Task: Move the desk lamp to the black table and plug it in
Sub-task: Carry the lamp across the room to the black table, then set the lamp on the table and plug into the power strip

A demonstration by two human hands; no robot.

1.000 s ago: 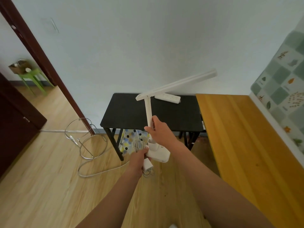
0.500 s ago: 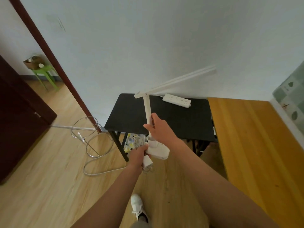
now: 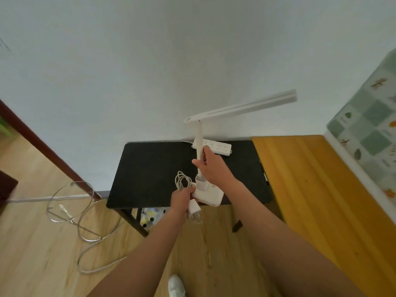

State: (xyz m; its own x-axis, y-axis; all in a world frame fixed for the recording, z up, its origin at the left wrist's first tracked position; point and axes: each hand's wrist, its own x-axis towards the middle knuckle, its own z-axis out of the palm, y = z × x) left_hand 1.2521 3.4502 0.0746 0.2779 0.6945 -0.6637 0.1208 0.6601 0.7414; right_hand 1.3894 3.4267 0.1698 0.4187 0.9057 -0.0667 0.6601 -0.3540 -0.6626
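Overhead, head view: only one view, looking forward and down.
Hidden or cut off: far rim of lamp base behind right wrist; plug prongs blurred; black table's (image 3: 150, 168) rear legs out of sight; power strip's (image 3: 216, 146) left end crossed by lamp stem; shoe (image 3: 176, 286) cut by lower edge.
Desk lamp (image 3: 200, 146): held above front right part of black table; contact of base with tabletop not discernible.
Long axis, stem: near upright, leaning slightly left toward top.
Long axis, head bar: slanting up and right from hinge, free end toward patterned wall covering (image 3: 368, 129).
Right hand (image 3: 211, 166): closed around lower stem, thumb on left side.
Left hand (image 3: 182, 198): closed on coiled cable (image 3: 183, 180) and white plug adapter (image 3: 194, 209), loops standing above fist, adapter hanging below.
Surroundings: wooden table (image 3: 321, 189) just beside black table on right; loose wire loops (image 3: 70, 202) on floor at left.
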